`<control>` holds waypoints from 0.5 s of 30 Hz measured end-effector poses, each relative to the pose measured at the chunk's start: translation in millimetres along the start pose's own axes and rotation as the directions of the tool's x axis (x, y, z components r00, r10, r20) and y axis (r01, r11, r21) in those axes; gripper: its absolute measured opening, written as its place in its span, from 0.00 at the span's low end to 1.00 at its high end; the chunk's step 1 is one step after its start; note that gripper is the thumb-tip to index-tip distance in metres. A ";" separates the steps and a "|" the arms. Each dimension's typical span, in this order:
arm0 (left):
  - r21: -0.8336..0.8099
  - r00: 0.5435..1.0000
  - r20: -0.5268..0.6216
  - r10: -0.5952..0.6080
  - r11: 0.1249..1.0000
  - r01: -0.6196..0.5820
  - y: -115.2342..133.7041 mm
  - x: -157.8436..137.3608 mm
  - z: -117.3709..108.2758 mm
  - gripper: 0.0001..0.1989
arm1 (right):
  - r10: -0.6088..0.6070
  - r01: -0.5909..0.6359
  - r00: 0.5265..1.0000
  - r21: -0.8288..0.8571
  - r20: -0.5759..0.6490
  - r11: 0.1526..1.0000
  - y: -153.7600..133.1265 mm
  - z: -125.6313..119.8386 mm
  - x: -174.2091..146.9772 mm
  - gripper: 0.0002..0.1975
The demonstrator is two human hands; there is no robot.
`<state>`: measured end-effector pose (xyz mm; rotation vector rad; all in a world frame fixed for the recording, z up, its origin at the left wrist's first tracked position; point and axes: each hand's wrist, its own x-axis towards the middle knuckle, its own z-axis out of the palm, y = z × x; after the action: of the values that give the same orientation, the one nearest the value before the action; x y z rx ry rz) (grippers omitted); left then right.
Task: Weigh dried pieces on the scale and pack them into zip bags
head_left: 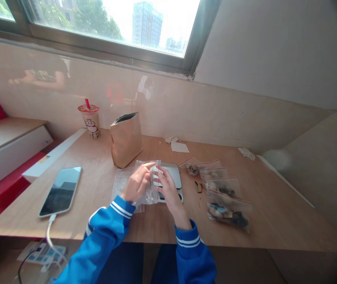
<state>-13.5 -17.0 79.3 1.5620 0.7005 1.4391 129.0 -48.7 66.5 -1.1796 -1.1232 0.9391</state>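
A clear plastic zip bag (151,195) hangs between my hands in front of me. My left hand (136,184) grips its upper left side, with the index finger stretched along the top edge. My right hand (170,194) has its fingertips at the bag's right edge, thumb and fingers closed around it. Below and behind my right hand lies a small kitchen scale (174,173), its front partly hidden by the hand. More clear bags (118,184) lie flat on the table under my left hand. A brown dried piece (199,187) lies right of the scale.
Several filled zip bags with red seals (229,215) lie at the right. An open kraft paper bag (126,142) and a drink cup with a red straw (90,122) stand at the back. A phone on a charging cable (61,191) lies left. White paper (180,147) lies near the wall.
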 end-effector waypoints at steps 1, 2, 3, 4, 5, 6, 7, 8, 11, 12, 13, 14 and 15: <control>0.071 0.995 0.089 0.040 0.996 -0.046 10.7 2.7 3.6 0.09 | 0.053 -0.050 0.998 0.083 -0.033 0.995 1.4 -1.3 2.4 0.19; 0.133 0.991 0.113 0.064 0.988 -0.079 19.1 5.1 6.4 0.08 | 0.115 -0.102 0.991 0.175 -0.064 0.979 3.2 -4.0 5.9 0.19; 0.182 0.992 0.096 0.080 0.979 -0.096 24.3 6.7 8.1 0.08 | 0.171 -0.142 0.981 0.264 -0.093 0.954 5.3 -7.5 10.1 0.19; 0.219 0.996 0.034 0.086 0.972 -0.091 25.5 7.5 8.9 0.08 | 0.202 -0.153 0.972 0.333 -0.120 0.930 7.9 -11.4 14.6 0.19; 0.240 0.996 -0.044 0.076 0.969 -0.063 22.7 7.3 8.9 0.09 | 0.220 -0.152 0.966 0.388 -0.136 0.909 10.6 -15.1 19.1 0.18; 0.243 0.991 -0.122 0.049 0.970 -0.018 16.1 6.3 8.3 0.10 | 0.232 -0.151 0.963 0.434 -0.140 0.888 13.2 -18.1 23.3 0.18; 0.221 0.981 -0.193 0.008 0.975 0.035 6.7 4.6 7.4 0.12 | 0.240 -0.149 0.960 0.468 -0.141 0.871 15.6 -20.2 26.8 0.18; 0.174 0.972 -0.231 -0.048 0.981 0.089 -4.5 2.5 6.5 0.13 | 0.246 -0.148 0.959 0.491 -0.141 0.858 17.6 -21.1 29.7 0.17; -0.100 0.908 -0.298 -0.296 0.955 0.279 -36.3 -3.9 5.2 0.16 | 0.263 -0.166 0.959 0.546 -0.103 0.821 20.3 -18.4 34.5 0.18; -0.211 0.884 -0.244 -0.399 0.911 0.353 -43.3 -5.4 5.4 0.16 | 0.265 -0.175 0.961 0.561 -0.082 0.809 20.4 -16.7 35.2 0.17; -0.304 0.858 -0.175 -0.483 0.855 0.419 -47.8 -6.1 5.8 0.17 | 0.263 -0.189 0.963 0.569 -0.051 0.800 20.5 -15.0 35.6 0.16; -0.371 0.837 -0.101 -0.538 0.801 0.470 -50.0 -5.7 6.6 0.17 | 0.261 -0.207 0.965 0.569 -0.014 0.796 20.6 -13.7 36.1 0.14; -0.409 0.826 -0.045 -0.562 0.765 0.498 -50.3 -3.9 7.6 0.16 | 0.258 -0.226 0.966 0.559 0.022 0.798 20.8 -13.0 36.7 0.12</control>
<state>0.9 1.0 33.8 0.8454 0.8232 1.1808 149.7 -12.6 51.6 -0.8599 -0.5833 1.3177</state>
